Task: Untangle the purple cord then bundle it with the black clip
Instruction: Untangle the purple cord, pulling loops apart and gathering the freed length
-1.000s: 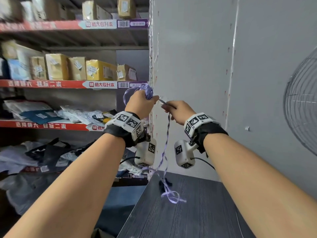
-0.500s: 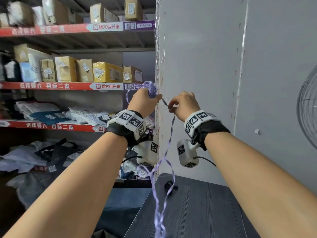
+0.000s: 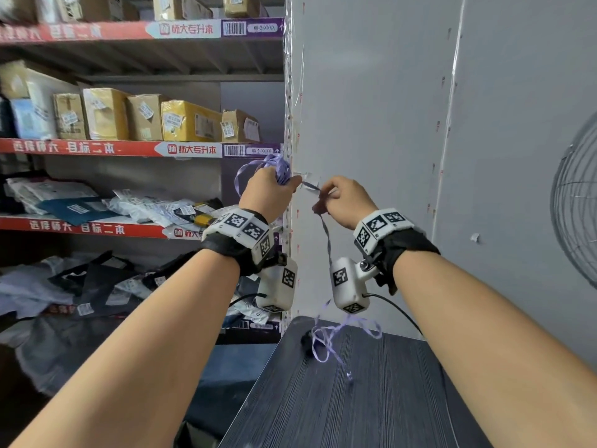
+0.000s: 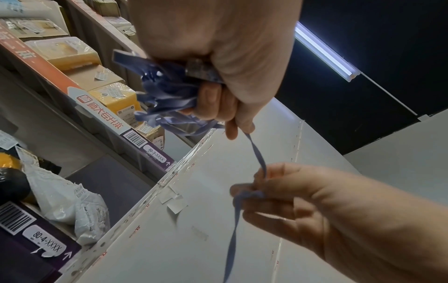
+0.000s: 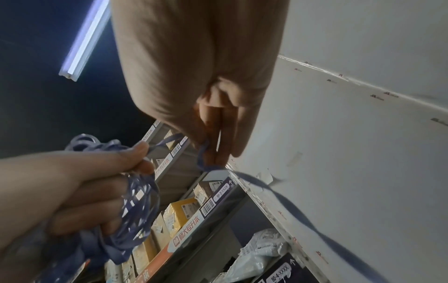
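Note:
The purple cord is a flat ribbon. My left hand [image 3: 268, 192] is raised in front of the grey panel and grips a bunch of its loops [image 3: 277, 168], which the left wrist view shows as a crumpled bundle [image 4: 169, 95]. A short strand [image 4: 257, 153] runs from it to my right hand [image 3: 342, 202], which pinches the strand between thumb and fingertips [image 5: 213, 153]. Below the right hand the cord's tail [image 3: 328, 240] hangs down, and its loose end [image 3: 332, 341] curls over the dark table. The black clip [image 3: 306, 342] lies on the table beside that end.
Red-edged shelves [image 3: 97, 147] with cardboard parcels and plastic mail bags fill the left. A grey wall panel [image 3: 371, 108] stands straight ahead. A wire fan guard [image 3: 578, 208] is at the right edge. The dark wood-grain table [image 3: 371, 409] lies below my forearms.
The hanging tail has been drawn up; its end, which dangled past the table's front edge, now curls over the table by the clip. Both hands stay raised and close together.

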